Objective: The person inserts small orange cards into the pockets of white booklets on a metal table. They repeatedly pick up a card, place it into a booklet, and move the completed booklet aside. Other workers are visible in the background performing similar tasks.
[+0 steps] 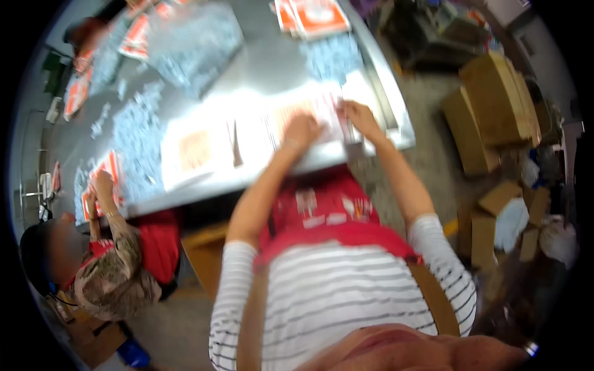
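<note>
In front of me on the metal table (262,68) lies a flat pale packet (291,114) with reddish print, washed out by glare. My left hand (302,131) rests on it, fingers laid out flat. At the packet's right edge, my right hand (362,117) has its fingers bent and pressed together on the edge; blur hides the finer detail. Left of my left hand lies a white flat packet (213,151) with an orange square. A dark slim thing (236,143) is between the two packets; its kind is unclear.
Light-blue small pieces (139,133) lie heaped across the table, with a large clear bag of them (195,49) further back. Orange-and-white packets (312,17) are stacked at the far right. On my left a co-worker (108,260) handles another packet. Cardboard boxes (501,105) stand on the right.
</note>
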### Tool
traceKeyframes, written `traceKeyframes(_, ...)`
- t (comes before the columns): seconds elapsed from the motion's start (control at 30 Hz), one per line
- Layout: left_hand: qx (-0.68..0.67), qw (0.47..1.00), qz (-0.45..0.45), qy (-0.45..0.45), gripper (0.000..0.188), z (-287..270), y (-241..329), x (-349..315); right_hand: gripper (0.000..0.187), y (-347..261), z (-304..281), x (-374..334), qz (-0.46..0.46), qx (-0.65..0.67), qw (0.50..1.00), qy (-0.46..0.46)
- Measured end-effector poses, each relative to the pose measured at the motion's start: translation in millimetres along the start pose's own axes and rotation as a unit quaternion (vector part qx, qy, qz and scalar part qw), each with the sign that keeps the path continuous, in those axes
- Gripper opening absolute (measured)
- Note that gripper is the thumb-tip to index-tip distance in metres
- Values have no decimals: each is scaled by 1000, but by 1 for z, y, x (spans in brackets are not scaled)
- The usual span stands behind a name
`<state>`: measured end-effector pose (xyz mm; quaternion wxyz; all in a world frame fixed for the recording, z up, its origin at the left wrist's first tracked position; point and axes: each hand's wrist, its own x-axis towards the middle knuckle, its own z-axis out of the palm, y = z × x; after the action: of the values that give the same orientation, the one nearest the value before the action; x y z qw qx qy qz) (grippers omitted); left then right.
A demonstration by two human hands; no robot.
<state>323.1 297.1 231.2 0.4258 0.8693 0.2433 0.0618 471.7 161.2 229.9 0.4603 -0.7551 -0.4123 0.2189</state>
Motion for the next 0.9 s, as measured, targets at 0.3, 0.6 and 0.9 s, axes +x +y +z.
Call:
traceKeyframes(0.3, 69, 992, 70, 82, 18, 57, -24, -8, 38, -5, 25, -42, 98, 131, 985, -58)
traceKeyframes(0.6, -359, 933, -8, -26, 14, 47, -19, -25, 19, -10, 33, -41, 123, 205, 964, -119)
traceKeyframes(0.9, -407, 909, 30, -77, 23, 39, -22, -26, 20, -10, 24, -39, 186, 314, 919, -148)
